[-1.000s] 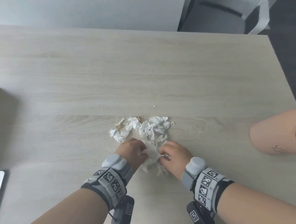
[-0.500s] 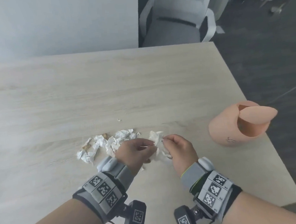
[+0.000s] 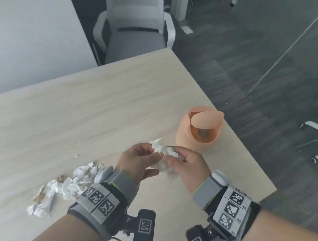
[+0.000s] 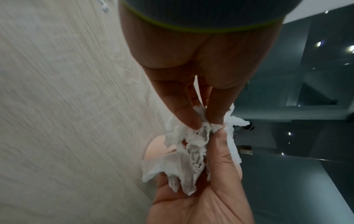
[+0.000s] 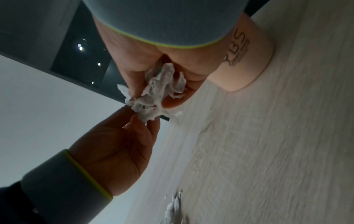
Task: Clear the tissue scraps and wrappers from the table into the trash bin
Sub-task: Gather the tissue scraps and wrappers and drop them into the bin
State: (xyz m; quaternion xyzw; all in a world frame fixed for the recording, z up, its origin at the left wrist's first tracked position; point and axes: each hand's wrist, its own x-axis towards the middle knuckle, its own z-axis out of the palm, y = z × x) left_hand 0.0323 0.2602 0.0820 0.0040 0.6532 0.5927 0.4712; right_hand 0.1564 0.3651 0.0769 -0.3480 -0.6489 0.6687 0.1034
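A wad of white tissue scraps [image 3: 162, 150] hangs above the table between both hands, just left of the peach trash bin [image 3: 199, 130]. My left hand [image 3: 152, 153] pinches the wad's upper end with its fingertips [image 4: 193, 122]. My right hand [image 3: 170, 157] grips the wad [image 5: 156, 94] from the other side, with the tissue lying against its palm [image 4: 201, 197]. The bin's swing lid is tilted open. A pile of torn tissue and brownish wrapper bits [image 3: 67, 185] lies on the wooden table [image 3: 76, 118] left of my left wrist.
One tiny crumb [image 3: 76, 155] lies alone behind the pile. The bin stands close to the table's right edge [image 3: 233, 132]. A grey office chair [image 3: 136, 31] is beyond the far edge, with dark floor to the right.
Both hands have lifted a bunch of tissue off the pile and carried it right, toward the bin. The view has swung right, so the bin now shows in full.
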